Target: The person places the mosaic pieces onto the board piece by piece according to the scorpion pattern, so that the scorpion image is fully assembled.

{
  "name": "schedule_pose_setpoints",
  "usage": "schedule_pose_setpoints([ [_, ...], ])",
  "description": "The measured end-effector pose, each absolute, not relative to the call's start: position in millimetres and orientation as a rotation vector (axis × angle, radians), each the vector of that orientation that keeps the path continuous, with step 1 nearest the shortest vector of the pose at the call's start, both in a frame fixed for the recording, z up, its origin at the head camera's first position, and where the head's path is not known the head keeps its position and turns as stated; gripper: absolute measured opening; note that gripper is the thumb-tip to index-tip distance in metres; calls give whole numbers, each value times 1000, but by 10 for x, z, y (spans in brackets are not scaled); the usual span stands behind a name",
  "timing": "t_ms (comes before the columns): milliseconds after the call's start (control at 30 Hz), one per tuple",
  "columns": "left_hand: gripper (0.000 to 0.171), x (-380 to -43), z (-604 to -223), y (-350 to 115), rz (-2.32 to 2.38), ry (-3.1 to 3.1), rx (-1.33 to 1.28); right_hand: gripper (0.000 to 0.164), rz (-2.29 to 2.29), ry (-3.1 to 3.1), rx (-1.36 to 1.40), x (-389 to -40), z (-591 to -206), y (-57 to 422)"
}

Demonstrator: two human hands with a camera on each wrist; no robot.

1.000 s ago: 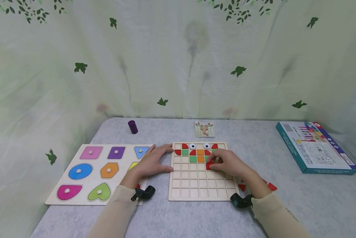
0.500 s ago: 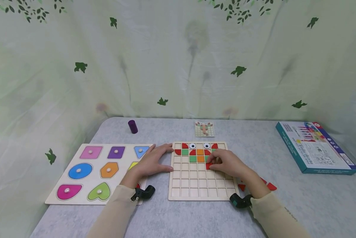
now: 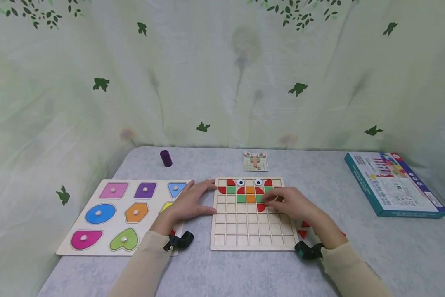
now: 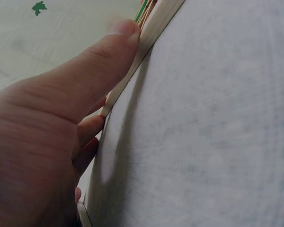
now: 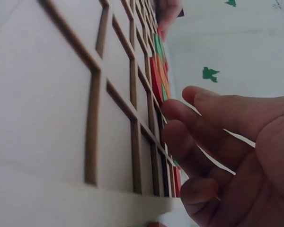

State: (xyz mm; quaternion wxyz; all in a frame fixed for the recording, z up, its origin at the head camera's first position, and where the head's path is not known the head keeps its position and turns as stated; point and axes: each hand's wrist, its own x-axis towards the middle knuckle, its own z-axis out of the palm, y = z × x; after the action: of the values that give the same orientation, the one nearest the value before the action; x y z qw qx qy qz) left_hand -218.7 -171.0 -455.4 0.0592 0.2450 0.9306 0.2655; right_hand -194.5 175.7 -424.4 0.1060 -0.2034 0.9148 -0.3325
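Nearest us on the grey worktop [image 3: 207,272], a knobbed puzzle [image 3: 120,220] lay left of a wooden grid board [image 3: 242,240], loose red pieces [image 3: 302,234] beside the board's right edge. Our left hand [image 3: 190,202], fingers spread, touched its left edge; our right hand [image 3: 287,202], fingers relaxed and parted, hovered just beside a red tile [image 3: 261,208] on the grid, near a green tile [image 3: 258,198]. We could not tell whether fingertip and tile touched. Beyond lay a box [image 3: 397,181], a pattern card [image 3: 255,161] and a purple cylinder [image 3: 166,158], before a leaf-printed curtain [image 3: 215,74].
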Motion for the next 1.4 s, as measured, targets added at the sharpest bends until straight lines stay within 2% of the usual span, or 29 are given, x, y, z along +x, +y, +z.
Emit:
schedule_pose_setpoints([
  [200, 73, -2187, -4551, -1718, 807, 2816, 745, 20, -1020, 2610, -604, -1905, -4199, 1862],
  [533, 73, -2181, -4558, -1722, 806, 2816, 745, 24, -1024, 2629, -439, -1845, -4157, 2144],
  [1400, 74, -2175, -4528, -1696, 791, 2810, 729, 32, -942, 2682, -408, -1747, -4274, 3074],
])
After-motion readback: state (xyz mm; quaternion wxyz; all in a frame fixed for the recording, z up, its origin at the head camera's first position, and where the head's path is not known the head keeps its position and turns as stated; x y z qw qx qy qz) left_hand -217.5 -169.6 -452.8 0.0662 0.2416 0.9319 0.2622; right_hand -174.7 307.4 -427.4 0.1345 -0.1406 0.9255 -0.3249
